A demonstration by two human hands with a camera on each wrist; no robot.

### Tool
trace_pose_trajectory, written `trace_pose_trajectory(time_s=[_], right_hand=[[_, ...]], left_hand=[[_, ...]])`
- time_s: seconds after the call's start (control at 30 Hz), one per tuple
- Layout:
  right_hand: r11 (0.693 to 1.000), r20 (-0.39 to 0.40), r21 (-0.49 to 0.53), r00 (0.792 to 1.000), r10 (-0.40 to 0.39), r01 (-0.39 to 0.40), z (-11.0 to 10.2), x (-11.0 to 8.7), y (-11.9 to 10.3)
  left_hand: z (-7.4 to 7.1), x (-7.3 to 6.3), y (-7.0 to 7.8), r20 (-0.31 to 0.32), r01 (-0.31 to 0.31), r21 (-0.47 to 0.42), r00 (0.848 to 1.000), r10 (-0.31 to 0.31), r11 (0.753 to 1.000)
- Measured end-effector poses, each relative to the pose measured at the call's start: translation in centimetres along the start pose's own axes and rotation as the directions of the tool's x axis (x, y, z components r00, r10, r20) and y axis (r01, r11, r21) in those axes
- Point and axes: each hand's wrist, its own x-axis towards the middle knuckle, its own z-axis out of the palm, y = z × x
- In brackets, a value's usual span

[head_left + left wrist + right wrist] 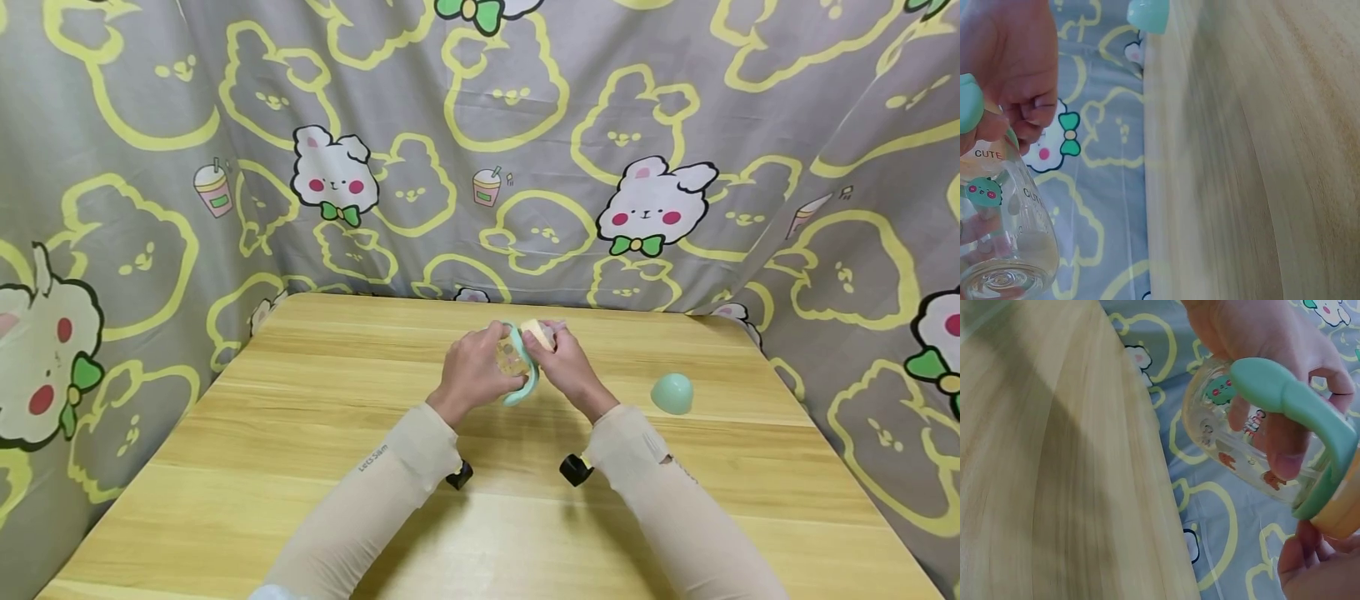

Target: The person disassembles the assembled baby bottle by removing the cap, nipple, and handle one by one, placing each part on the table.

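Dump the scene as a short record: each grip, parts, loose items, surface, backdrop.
left grip: holds clear bottle
right grip: pinches cream collar at the bottle's neck end
bottle: off the table, tilted, printed with cartoons
mint handle: attached near collar
collar fit: tight or loose, cannot tell
loose item: mint dome, rounded side up, right of both grips
surface: wooden table
backdrop: grey rabbit-print curtain

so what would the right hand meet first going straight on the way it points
First the round cream collar the right hand holds; just past it, probably the curved mint-green handle on the clear printed bottle, though depth is unclear.
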Motion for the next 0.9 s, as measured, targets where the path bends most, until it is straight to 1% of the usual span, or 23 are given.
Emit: trace_pose_trajectory(time_s=[0.07, 0.2, 0.33, 0.5, 0.7, 0.8, 0.9], right_hand=[[1.000, -0.014, 0.016, 1.000, 0.009, -0.008, 0.07, 0.00, -0.09], [0.997, -0.034, 0.078, 0.999, 0.002, 0.001, 0.18, -0.11, -0.27], [0.995, -0.053, 0.093, 0.998, -0.026, 0.031, 0.22, -0.18, -0.27], [0.992, -0.062, 0.109, 0.997, -0.052, 0.059, 0.30, -0.10, -0.20], [0.988, -0.076, 0.127, 0.994, -0.077, 0.087, 0.35, -0.05, -0.18], [0.982, -0.067, 0.158, 0.994, -0.092, 0.101, 0.33, -0.08, -0.21], [0.976, -0.033, 0.192, 0.995, -0.099, 0.104, 0.25, -0.15, -0.20]], left_hand=[[-0.04, -0.02, -0.01, 0.001, 0.006, -0.007, 1.000, -0.006, 1.000], [-0.13, -0.09, -0.08, 0.013, 0.030, -0.020, 0.999, -0.030, 0.999], [-0.16, -0.11, -0.17, 0.022, 0.040, -0.022, 0.999, -0.040, 0.999], [-0.19, -0.15, -0.23, 0.008, 0.035, -0.027, 0.999, -0.034, 0.999], [-0.21, -0.11, -0.21, 0.010, 0.043, -0.046, 0.999, -0.042, 0.998], [-0.20, -0.10, -0.17, 0.013, 0.045, -0.036, 0.999, -0.045, 0.998], [-0.24, -0.11, -0.10, 0.012, 0.040, -0.023, 0.999, -0.039, 0.999]])
